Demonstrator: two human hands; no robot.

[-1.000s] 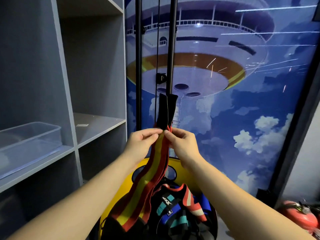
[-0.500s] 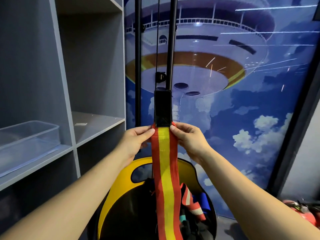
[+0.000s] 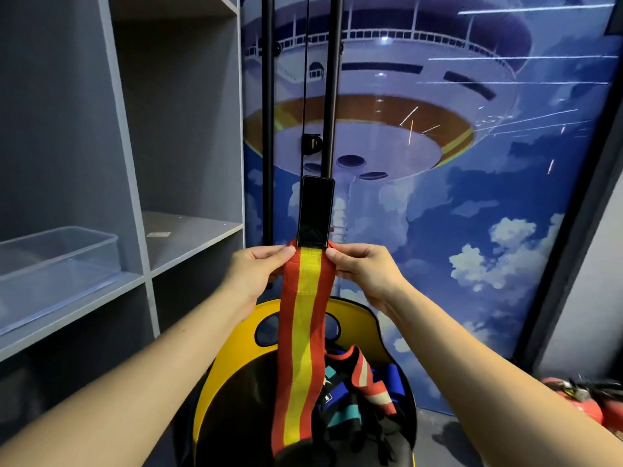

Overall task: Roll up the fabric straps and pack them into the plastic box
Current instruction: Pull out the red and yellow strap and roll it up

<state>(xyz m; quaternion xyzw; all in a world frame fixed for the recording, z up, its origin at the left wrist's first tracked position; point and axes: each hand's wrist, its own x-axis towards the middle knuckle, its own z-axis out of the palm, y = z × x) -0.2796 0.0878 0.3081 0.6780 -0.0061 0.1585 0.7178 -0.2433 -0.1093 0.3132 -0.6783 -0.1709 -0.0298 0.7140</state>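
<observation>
Strap now flat and untwisted, black end tab up, hanging into the yellow bin — ready to start rolling. A second ago it was bunched. Left hand and right hand pinch its top edges. Plastic box sits on the left shelf, no straps visible inside.

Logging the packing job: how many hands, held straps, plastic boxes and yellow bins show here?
Hands: 2, left and right
Red-and-yellow strap, held: 1
Clear plastic box: 1
Yellow bin: 1
Total: 5
More straps lie tangled in the bin, uncountable.
</observation>
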